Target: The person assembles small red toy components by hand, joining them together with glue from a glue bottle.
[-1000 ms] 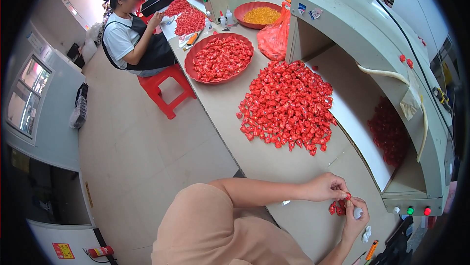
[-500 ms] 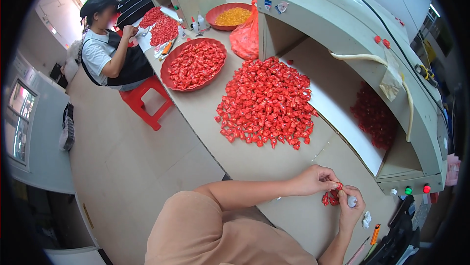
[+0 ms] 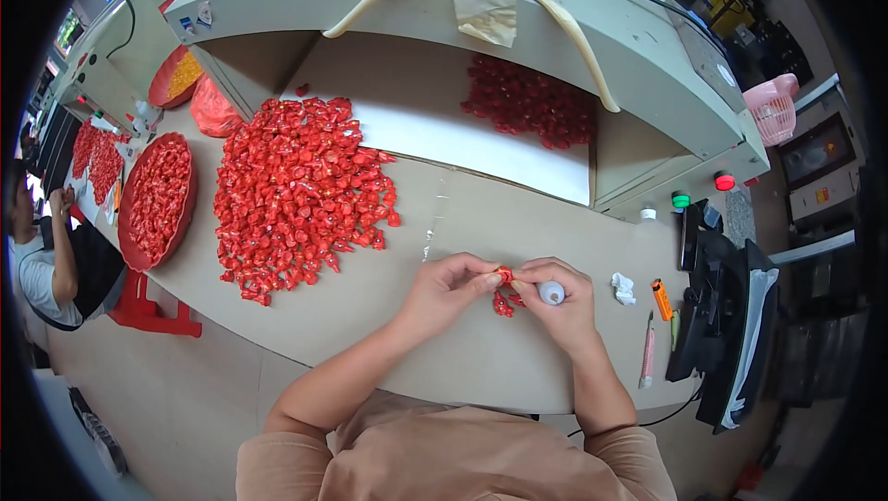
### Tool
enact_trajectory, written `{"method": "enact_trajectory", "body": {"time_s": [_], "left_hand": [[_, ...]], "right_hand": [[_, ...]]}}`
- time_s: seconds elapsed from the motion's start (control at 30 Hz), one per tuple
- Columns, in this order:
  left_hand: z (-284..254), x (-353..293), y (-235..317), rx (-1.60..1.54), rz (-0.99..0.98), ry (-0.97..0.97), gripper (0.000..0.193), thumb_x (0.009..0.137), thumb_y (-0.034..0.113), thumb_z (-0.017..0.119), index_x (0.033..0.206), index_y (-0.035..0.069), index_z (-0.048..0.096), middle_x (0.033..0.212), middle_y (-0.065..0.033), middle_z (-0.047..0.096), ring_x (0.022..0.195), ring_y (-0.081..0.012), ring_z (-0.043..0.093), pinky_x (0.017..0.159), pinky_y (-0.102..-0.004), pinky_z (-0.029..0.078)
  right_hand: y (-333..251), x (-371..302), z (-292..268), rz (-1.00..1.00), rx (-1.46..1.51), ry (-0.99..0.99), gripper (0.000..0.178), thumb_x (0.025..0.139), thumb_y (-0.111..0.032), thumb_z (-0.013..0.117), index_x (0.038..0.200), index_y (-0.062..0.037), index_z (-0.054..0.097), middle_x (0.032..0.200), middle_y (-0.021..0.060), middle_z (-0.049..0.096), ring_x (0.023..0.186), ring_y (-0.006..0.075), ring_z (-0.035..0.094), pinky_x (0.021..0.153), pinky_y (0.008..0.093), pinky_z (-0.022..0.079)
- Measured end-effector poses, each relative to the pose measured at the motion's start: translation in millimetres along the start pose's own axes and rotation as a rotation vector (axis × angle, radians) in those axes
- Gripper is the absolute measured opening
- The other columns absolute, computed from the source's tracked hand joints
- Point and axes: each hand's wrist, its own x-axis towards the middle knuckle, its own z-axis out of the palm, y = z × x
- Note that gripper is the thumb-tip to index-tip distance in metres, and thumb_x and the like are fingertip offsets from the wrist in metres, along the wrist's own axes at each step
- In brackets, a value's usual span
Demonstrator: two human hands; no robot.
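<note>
Pinched between the fingertips of my left hand (image 3: 451, 292) is a small shiny red piece (image 3: 505, 275). My right hand (image 3: 572, 309) is closed around a small white squeeze bottle (image 3: 552, 293), its rounded end showing; the fingertips meet the left ones at the red piece. Fingers hide the bottle's tip. A few more small red pieces (image 3: 503, 305) lie on the tabletop just under both hands. To the left spreads a large heap of similar red pieces (image 3: 296, 196).
A pale cabinet (image 3: 388, 11) with an open bay stands behind, more red pieces (image 3: 527, 103) inside. A red tray (image 3: 190, 214) of pieces sits left, near a seated co-worker (image 3: 55, 270). Right are crumpled tissue (image 3: 622, 288), an orange cutter (image 3: 661, 299) and a pink pen-like tool (image 3: 647, 353).
My view has swung to the right, so the heap and co-worker appear further left. Both hands stay together at the red piece, and the bottle remains in my right hand.
</note>
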Motion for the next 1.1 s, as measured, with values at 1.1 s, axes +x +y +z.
{"method": "enact_trajectory", "body": {"time_s": [1.1], "left_hand": [[9,-3,13,-0.309,-0.107,-0.097,0.016,0.093,0.005,0.059,0.11,0.002,0.058,0.105,-0.0089,0.064,0.097,-0.018,0.063,0.087,-0.0381,0.058]], "right_hand": [[-17,-8,-6,0.229,0.401,0.023,0.015,0.086,-0.001,0.067,0.101,-0.0005,0.068,0.1,0.0067,0.065,0.09,0.0134,0.063,0.078,0.0256,0.051]]}}
